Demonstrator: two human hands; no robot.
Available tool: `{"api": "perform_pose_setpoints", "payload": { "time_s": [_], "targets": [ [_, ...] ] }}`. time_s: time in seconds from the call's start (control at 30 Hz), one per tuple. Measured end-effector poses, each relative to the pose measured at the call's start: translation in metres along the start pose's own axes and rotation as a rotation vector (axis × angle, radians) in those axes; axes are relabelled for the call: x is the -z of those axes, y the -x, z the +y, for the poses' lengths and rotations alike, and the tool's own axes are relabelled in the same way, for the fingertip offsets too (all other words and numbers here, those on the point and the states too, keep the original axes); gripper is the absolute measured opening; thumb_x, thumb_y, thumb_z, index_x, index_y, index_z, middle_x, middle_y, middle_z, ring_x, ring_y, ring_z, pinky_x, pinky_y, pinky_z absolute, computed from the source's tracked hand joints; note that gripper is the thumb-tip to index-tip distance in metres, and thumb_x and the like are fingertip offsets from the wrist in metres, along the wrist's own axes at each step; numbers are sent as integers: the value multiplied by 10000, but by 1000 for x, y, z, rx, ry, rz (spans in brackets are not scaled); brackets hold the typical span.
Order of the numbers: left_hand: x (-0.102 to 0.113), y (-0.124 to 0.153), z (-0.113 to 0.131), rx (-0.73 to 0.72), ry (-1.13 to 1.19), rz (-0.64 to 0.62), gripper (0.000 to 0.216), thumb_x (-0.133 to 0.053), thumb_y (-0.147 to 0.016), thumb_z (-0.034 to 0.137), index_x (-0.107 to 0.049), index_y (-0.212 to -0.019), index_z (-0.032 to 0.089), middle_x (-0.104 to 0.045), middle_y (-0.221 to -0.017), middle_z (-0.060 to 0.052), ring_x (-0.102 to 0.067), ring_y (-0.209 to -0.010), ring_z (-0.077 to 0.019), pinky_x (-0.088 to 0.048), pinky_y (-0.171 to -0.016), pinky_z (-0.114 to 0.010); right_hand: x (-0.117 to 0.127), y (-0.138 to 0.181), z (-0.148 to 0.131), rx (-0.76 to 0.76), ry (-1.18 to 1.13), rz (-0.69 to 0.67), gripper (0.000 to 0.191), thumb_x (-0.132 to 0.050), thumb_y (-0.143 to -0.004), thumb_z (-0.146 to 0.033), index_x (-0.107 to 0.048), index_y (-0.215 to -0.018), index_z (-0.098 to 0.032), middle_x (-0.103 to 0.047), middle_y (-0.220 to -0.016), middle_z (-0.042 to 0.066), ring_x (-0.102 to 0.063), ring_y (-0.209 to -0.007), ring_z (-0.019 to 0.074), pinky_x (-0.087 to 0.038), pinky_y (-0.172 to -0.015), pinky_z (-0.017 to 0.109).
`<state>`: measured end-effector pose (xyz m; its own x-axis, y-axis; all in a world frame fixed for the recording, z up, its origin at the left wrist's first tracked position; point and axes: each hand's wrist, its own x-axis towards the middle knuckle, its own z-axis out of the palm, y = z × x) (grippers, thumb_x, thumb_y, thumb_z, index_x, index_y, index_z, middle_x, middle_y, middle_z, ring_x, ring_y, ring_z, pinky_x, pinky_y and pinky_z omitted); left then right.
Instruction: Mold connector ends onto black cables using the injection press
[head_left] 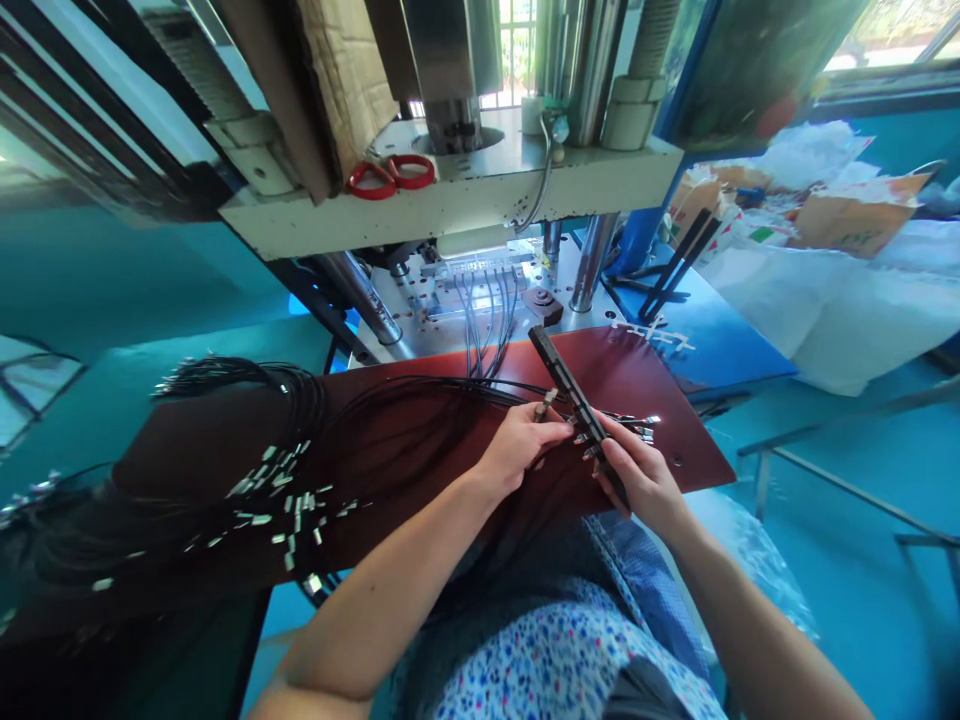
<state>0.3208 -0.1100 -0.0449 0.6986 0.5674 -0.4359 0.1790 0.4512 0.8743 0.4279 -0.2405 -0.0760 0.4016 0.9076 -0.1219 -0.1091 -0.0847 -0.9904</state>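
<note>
My right hand grips the lower end of a long dark slotted bar, which is tilted over the red-brown board. Against the bar's left side, my left hand is closed in a pinch on a black cable, and a small metal connector sticks up past the fingertips. Other small connectors show along the bar between the two hands, partly hidden by fingers. Beyond the right fingers lie more cable ends with metal plugs. Black cables run leftward across the board.
Ahead stands a press with a cream plate; red-handled scissors rest there. Cables lead into a clear mould below it. Coiled cables and loose connector ends cover the board's left. Bags and cartons sit right.
</note>
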Motion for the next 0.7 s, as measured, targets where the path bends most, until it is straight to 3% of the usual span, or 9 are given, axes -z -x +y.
{"api": "perform_pose_setpoints", "payload": {
  "time_s": [0.17,0.33,0.5,0.7],
  "targets": [
    [4,-1,-3,-46,-33,-19,201,-659,-556,258,-489,-594,156,-438,-484,67,-325,-391,-33,-177,-385,-189,1,-3,0,-31,84,-56,660,-470,-880,-530,-342,-1418,-170,-437,-471,-67,-353,-312,66,-276,-267,156],
    [4,0,-4,-160,-57,8,224,-682,-579,256,-494,-551,137,-472,-523,52,-379,-472,-40,-246,-452,-186,-1,-7,1,3,196,-73,651,-460,-879,-541,-383,-1399,-157,-441,-471,-61,-394,-331,71,-290,-282,152],
    [14,-3,-5,-217,85,-59,277,-701,-657,378,-616,-721,123,-540,-625,16,-454,-563,-68,-316,-499,-188,2,-5,1,-26,31,-3,646,-502,-870,-506,-378,-1393,-148,-462,-462,-65,-345,-283,62,-265,-256,157],
    [35,-6,1,-64,367,-198,365,-682,-695,446,-642,-840,114,-498,-648,5,-437,-532,-67,-319,-436,-181,7,-2,-1,-19,-75,66,595,-533,-863,-481,-424,-1359,-171,-513,-509,-47,-371,-279,58,-265,-246,148]
  ]
}}
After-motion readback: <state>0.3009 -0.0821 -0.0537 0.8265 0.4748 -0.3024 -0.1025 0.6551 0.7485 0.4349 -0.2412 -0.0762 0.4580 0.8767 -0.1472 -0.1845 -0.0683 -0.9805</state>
